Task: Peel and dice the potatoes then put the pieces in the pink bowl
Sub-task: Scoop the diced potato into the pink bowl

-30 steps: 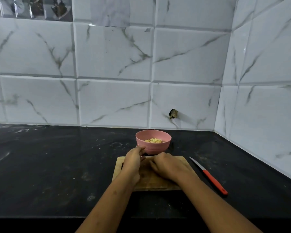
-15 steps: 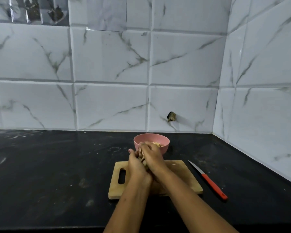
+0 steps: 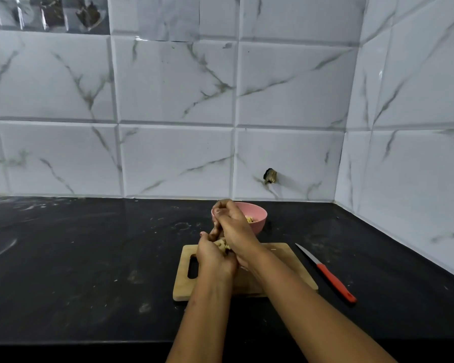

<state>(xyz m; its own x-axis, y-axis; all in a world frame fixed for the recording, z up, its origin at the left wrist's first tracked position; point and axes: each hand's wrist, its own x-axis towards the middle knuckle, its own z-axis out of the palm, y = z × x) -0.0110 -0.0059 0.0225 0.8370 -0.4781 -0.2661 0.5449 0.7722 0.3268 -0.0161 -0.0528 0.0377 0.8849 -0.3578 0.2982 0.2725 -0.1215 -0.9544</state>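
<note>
Few potato pcs (image 3: 222, 244) betw fingers (image 3: 207, 238), nr bowl (image 3: 258, 218)

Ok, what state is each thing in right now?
Left hand: curled under diced potato pieces.
Right hand: curled over them.
Pink bowl: upright, some dice inside.
Wooden cutting board: flat on black counter.
Red-handled knife: lying right of the board, untouched.
</note>
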